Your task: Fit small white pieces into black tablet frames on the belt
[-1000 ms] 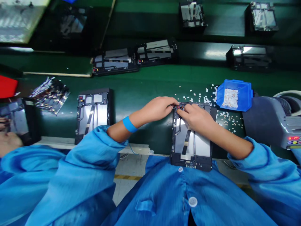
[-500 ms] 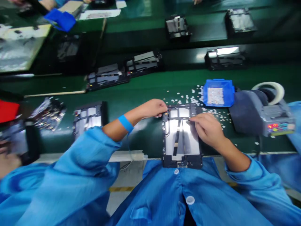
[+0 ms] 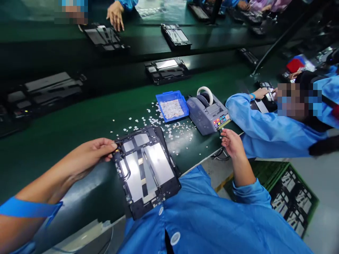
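My left hand (image 3: 102,150) pinches the upper left corner of an opened tablet (image 3: 164,162), with thumb and fingers closed on its edge. The tablet's inside faces up, showing silvery battery panels and a black frame; its near end overhangs the bench edge by my coat. Off to the right, my right hand (image 3: 232,141) is closed in a pinch at the front outlet of a grey tape dispenser (image 3: 201,114). A short strip of tape (image 3: 222,130) shows at its fingertips. A white tape roll (image 3: 205,94) stands on top of the dispenser.
Beside the dispenser sits a blue bin (image 3: 182,97) of small white pieces, with more scattered around it. Further tablets (image 3: 166,68) lie across the green bench (image 3: 106,116). At right, a co-worker's sleeve (image 3: 246,116) is close to the dispenser. A green crate (image 3: 312,208) holds tablets below.
My right hand has left the tablet and moved right to the dispenser. My left hand stays at the tablet's corner. The view has turned to the right.
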Motion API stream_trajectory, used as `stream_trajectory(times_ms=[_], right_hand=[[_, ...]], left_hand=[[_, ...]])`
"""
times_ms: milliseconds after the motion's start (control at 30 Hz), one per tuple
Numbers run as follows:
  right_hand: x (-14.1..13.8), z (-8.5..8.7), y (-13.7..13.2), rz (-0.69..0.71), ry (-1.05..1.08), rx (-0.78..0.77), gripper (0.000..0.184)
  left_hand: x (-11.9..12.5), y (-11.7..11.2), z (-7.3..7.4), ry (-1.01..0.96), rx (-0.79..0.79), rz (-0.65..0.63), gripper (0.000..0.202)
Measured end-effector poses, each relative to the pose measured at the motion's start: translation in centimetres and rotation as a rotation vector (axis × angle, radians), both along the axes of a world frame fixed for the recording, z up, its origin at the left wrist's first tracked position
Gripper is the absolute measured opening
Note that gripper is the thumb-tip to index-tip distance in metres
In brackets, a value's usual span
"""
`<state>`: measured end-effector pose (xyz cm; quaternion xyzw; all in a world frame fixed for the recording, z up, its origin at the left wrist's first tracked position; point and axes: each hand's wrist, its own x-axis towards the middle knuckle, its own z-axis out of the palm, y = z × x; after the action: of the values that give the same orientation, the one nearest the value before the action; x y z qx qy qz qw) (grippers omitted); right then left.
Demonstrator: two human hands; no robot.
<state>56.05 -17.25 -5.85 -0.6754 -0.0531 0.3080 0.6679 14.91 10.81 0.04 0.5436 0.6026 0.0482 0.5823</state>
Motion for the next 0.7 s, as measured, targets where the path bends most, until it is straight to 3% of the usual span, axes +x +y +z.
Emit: stream_trajectory(times_ms=[133, 233, 300, 333, 433, 500, 600, 700], right_hand=[[-0.3, -0.4, 2.0, 0.04, 0.011, 0.035, 0.043], [-2.2, 0.4, 1.5, 0.034, -0.015, 0.046, 0.04], [-4.5, 1.3, 0.9, 0.049, -0.025, 0.046, 0.036], [-5.9, 1.9, 0.8, 0.076, -0.038, 0.046, 0.033], [-10.6, 3.5, 2.3, 0.274, -0.138, 0.044, 0.025], [-13.8, 4.5, 4.6, 0.463, -0.242, 0.041, 0.022], [-18.0, 5.7, 8.3, 0.684, -0.383, 0.074, 0.021], [-20.9, 5.9, 10.9, 0.835, -0.48, 0.135, 0.019]], left_hand=[[-0.4, 0.1, 0.0, -0.009, 0.04, -0.031, 0.033], [-1.4, -0.7, 0.9, 0.13, 0.332, -0.022, 0.038], [-1.8, -2.4, 2.0, 0.201, 0.543, 0.018, 0.037], [-1.7, -3.6, 2.6, 0.167, 0.577, 0.018, 0.036], [0.2, -7.7, 3.7, -0.163, 0.414, -0.095, 0.028], [2.4, -9.9, 3.4, -0.365, 0.294, -0.154, 0.029], [4.9, -11.0, 1.7, -0.576, 0.172, -0.068, 0.038], [4.9, -10.4, 0.2, -0.69, 0.16, 0.105, 0.026]])
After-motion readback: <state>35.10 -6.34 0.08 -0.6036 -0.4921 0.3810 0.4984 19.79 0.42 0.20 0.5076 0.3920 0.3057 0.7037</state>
